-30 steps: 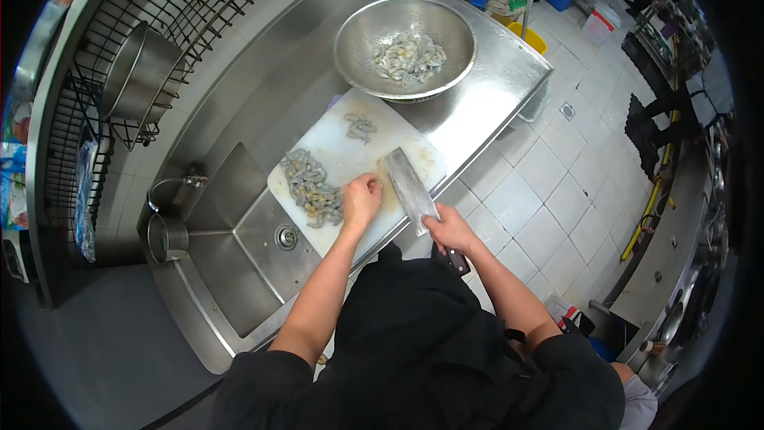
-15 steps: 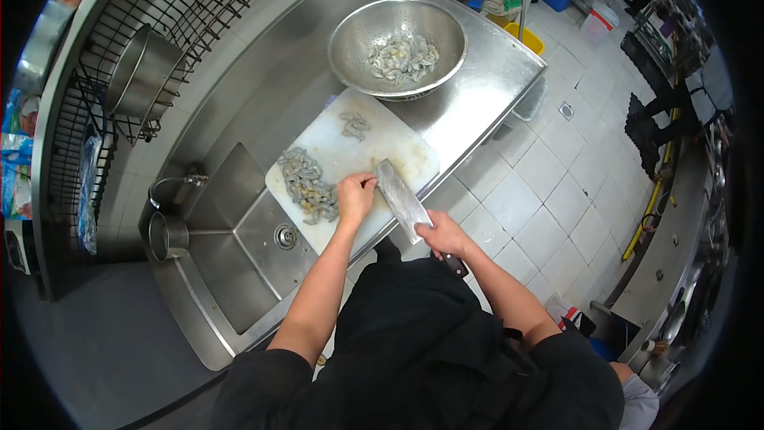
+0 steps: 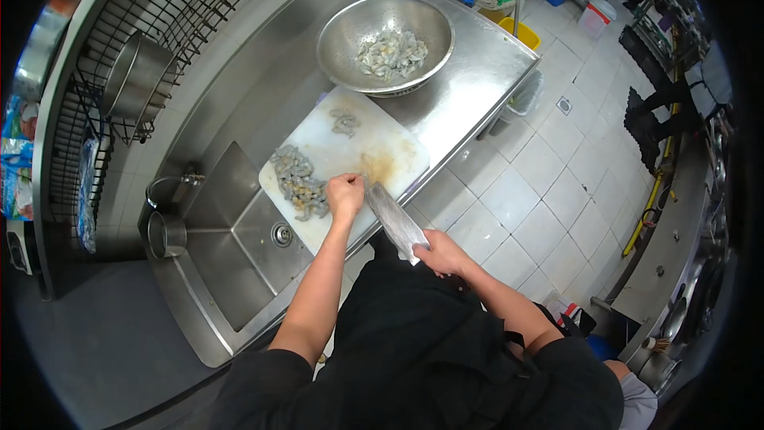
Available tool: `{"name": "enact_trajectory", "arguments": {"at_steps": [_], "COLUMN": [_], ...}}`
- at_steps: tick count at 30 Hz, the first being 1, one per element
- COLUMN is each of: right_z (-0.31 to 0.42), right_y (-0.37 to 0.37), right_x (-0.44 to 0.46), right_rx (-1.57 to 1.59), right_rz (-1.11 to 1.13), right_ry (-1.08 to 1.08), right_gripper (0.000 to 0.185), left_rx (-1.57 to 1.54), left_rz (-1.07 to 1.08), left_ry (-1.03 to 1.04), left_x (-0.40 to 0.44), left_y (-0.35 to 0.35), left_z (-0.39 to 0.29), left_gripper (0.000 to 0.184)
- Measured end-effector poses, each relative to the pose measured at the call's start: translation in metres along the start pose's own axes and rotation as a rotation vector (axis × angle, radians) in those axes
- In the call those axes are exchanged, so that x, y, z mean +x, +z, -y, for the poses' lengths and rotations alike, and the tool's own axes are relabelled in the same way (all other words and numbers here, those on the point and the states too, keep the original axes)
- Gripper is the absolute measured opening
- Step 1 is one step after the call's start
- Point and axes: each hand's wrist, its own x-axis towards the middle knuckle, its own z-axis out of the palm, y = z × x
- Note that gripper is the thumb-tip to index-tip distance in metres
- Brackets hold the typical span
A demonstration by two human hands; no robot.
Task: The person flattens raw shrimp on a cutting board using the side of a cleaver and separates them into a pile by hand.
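My right hand grips a cleaver, whose broad blade points up and left across the front edge of the white cutting board. Close to the blade's tip, my left hand is closed in a pinch above the board; whatever its fingers hold is too small to make out. A pile of grey shrimp lies on the board to the left of that hand. A smaller group of shrimp sits farther back. Behind the board stands a metal colander with peeled-looking shrimp inside.
Left of the board is a steel sink with a tap and a small pot. A wire rack holds a larger pot. Tiled floor lies to the right, with a yellow bucket beyond the counter.
Both hands and the cleaver have shifted slightly left and toward me relative to the board. The blade has moved off a brownish patch on the board. The whole view has shifted a little.
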Motion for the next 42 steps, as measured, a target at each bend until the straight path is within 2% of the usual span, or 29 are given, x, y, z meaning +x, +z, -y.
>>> {"name": "enact_trajectory", "arguments": {"at_steps": [1,3,7,9,10,12,14,15,17,21,23,27,29,33,35,39,42], "right_z": [-0.004,0.000,0.027,0.028,0.024,0.022,0.021,0.019,0.015,0.035,0.035,0.024,0.029,0.035,0.035,0.033,0.031], "right_y": [-0.002,-0.005,-0.014,-0.016,-0.017,-0.017,-0.016,-0.014,-0.012,-0.009,-0.007,-0.004,-0.007,-0.009,-0.009,-0.007,-0.008], "right_x": [-0.003,-0.006,-0.017,-0.013,-0.008,-0.001,0.005,0.009,0.016,0.018,0.026,0.040,0.039,0.035,0.035,0.033,0.031], "right_rx": [0.015,0.027,0.022,0.025,0.008,-0.006,-0.024,-0.023,-0.066,-0.006,-0.014,0.000,-0.003,0.004,-0.016,-0.001,0.001], "right_rz": [0.021,0.042,-0.036,-0.066,-0.081,-0.100,-0.134,-0.135,-0.160,-0.158,-0.142,-0.173,-0.147,-0.141,-0.152,-0.164,-0.153], "right_ry": [0.006,0.008,0.076,0.082,0.074,0.066,0.055,0.057,0.047,0.018,0.026,0.041,0.048,0.061,0.052,0.023,0.010], "right_gripper": [0.030,0.031,0.033,0.032,0.032,0.031,0.032,0.032,0.032,0.032,0.033,0.034,0.035,0.036,0.035,0.032,0.030], "left_rx": [-0.001,0.267,0.185,-0.316,-0.317,-0.041,0.524,0.524,0.891,0.784,0.320,0.285,0.566,0.581,0.552,0.584,0.577], "left_rz": [0.000,0.060,0.015,-0.048,-0.046,-0.097,0.087,0.089,0.259,0.219,0.158,0.200,0.360,0.367,0.391,0.331,0.321], "left_ry": [0.002,0.050,0.108,0.055,0.056,0.216,0.251,0.252,0.270,0.344,0.293,0.241,0.309,0.383,0.296,0.288,0.369], "left_x": [-0.001,-0.001,0.042,0.077,0.084,0.098,0.106,0.108,0.108,0.091,0.074,0.046,0.044,0.047,0.049,0.043,0.041], "left_y": [-0.004,-0.007,0.014,0.011,-0.003,-0.041,-0.074,-0.082,-0.089,-0.093,-0.084,-0.082,-0.091,-0.103,-0.103,-0.092,-0.082], "left_z": [-0.012,-0.034,-0.018,-0.008,-0.013,-0.019,-0.008,0.004,0.029,0.029,0.019,-0.004,0.002,0.020,0.022,0.015,0.014], "left_gripper": [0.023,0.029,0.025,0.027,0.027,0.026,0.024,0.024,0.022,0.022,0.020,0.020,0.027,0.025,0.023,0.020,0.019]}}
